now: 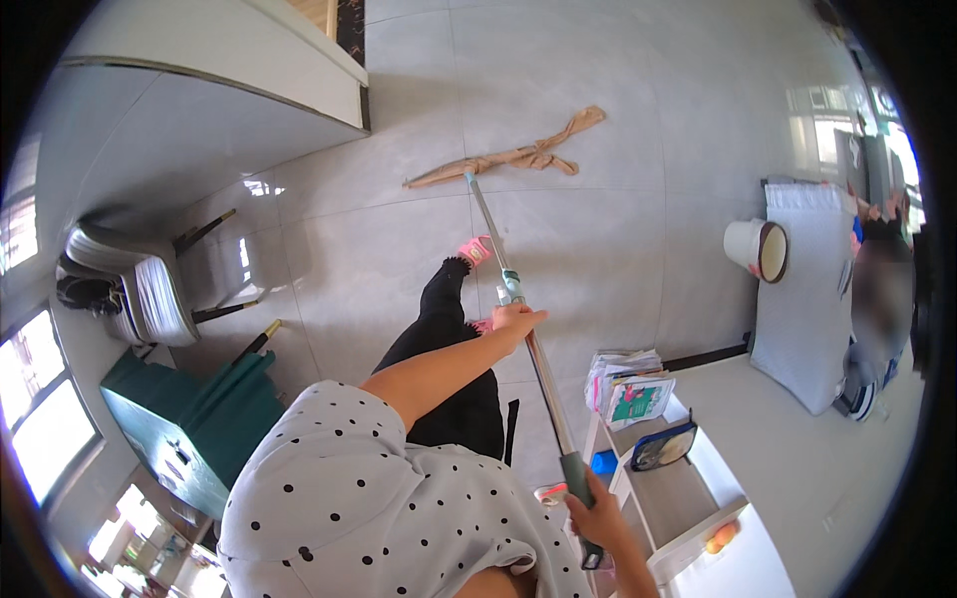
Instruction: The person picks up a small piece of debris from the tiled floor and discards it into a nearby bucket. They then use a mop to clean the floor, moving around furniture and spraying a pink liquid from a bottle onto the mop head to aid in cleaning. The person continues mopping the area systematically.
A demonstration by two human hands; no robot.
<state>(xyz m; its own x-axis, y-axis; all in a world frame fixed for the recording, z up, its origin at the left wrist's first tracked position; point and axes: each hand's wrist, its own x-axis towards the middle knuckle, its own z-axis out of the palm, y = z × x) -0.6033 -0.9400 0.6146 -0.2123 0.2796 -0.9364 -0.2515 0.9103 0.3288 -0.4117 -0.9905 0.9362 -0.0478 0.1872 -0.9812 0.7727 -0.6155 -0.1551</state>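
Observation:
I hold a long-handled mop [542, 371] slantwise in front of me. My left hand [518, 321] is closed round the metal pole just below its pale green collar. Lower down, my right hand [596, 513] wraps the dark grey grip near the pole's end. At the far end of the pole, a long tan cloth [513, 159] lies over the mop head and hides it. The cloth rests on the grey tiled floor [598, 239], with two loose ends trailing to the right.
Left are a padded chair [164, 289] and a dark green covered piece of furniture [189, 419]. A white partition [219, 50] juts in at upper left. Right stand a white bin [743, 242], a covered table [797, 299], a person [882, 299], and a shelf unit [688, 488] with papers [628, 389].

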